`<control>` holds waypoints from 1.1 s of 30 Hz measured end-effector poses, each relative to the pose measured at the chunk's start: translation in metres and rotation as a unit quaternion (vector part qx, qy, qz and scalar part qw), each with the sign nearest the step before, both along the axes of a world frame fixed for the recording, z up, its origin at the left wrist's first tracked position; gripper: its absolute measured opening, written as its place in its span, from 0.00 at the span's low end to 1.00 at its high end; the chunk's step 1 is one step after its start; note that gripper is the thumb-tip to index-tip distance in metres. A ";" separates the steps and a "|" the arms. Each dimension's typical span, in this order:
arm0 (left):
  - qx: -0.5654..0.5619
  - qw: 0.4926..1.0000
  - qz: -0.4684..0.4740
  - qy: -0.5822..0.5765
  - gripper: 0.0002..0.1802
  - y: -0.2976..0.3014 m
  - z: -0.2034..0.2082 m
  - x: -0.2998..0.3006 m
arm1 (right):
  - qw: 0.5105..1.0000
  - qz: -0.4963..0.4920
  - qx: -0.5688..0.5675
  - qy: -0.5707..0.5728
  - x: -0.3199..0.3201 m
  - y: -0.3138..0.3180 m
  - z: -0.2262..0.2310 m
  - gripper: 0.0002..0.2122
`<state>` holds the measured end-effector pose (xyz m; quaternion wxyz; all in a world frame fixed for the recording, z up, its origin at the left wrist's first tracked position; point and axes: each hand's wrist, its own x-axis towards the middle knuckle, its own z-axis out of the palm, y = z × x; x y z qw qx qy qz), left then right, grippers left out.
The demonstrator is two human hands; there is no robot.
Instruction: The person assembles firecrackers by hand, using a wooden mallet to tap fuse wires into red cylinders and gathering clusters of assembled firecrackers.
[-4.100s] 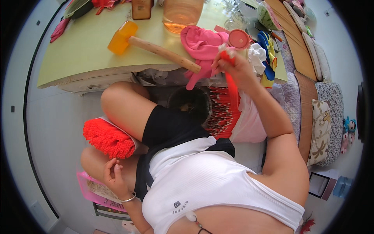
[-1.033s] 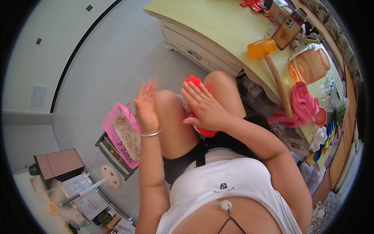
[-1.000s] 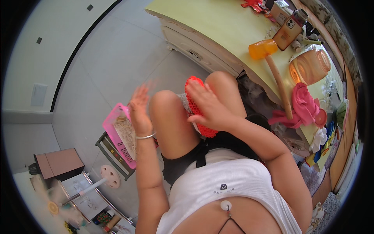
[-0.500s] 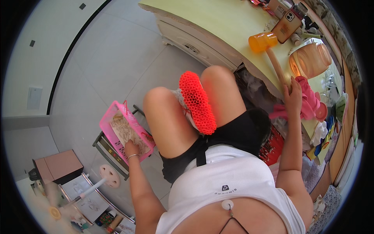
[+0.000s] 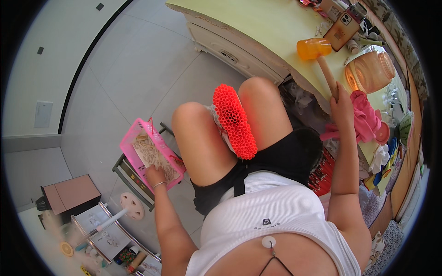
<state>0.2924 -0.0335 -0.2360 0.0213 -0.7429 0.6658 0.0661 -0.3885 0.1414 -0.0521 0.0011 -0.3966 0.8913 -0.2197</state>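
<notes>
My right hand (image 5: 342,106) is wrapped around the wooden handle of a mallet (image 5: 326,71); its orange, see-through head rests on or just above the pale yellow tabletop. On the left, my left hand (image 5: 155,175) reaches into a pink plastic basket (image 5: 130,144), its fingers apart over a heap of thin pale sticks (image 5: 154,156); the fingertips are partly hidden. A tight bundle of bright red tubes (image 5: 232,120), open ends up, stands between my thighs, its lower part in a whitish wrapping.
A stool (image 5: 133,179) carries the basket. On the table (image 5: 258,27) are a phone (image 5: 341,31), an amber clear jar (image 5: 370,71) and a pink cloth (image 5: 363,115). A drawer cabinet (image 5: 225,50) is below. At lower left stand a pinkish box (image 5: 71,195) and a metal-edged rack (image 5: 108,234).
My right hand has closed around the mallet handle, a little higher up than before. My left hand has shifted slightly within the basket, fingers more visible.
</notes>
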 end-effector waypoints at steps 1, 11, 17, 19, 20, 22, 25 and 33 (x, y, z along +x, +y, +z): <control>-0.059 0.998 -0.031 0.001 0.16 0.003 0.000 -0.003 | 1.000 0.007 -0.006 0.006 -0.002 0.000 0.000 0.26; 0.070 0.991 -0.061 0.092 0.15 -0.012 -0.016 -0.024 | 0.914 -0.009 -0.192 -0.358 0.011 -0.005 0.017 0.26; -0.095 0.986 -0.031 0.131 0.09 -0.009 -0.016 -0.024 | 0.698 0.151 -0.381 -0.587 0.062 -0.005 0.052 0.18; -0.101 0.978 0.039 0.179 0.09 -0.008 -0.017 -0.022 | 0.641 0.220 -0.344 -0.650 0.074 -0.009 0.043 0.15; -0.105 0.970 0.073 0.206 0.09 -0.007 -0.020 -0.020 | 0.611 0.253 -0.323 -0.676 0.078 -0.014 0.041 0.14; -0.149 0.971 0.041 0.183 0.09 -0.014 -0.022 -0.017 | 0.532 0.275 -0.294 -0.745 0.089 -0.024 0.035 0.12; -0.156 0.973 -0.013 0.171 0.07 -0.021 -0.021 -0.024 | 0.473 0.228 -0.259 -0.810 0.114 -0.033 0.021 0.12; -0.019 0.975 0.116 0.189 0.13 -0.039 -0.038 -0.038 | 0.553 0.144 -0.181 -0.801 0.151 -0.070 -0.013 0.17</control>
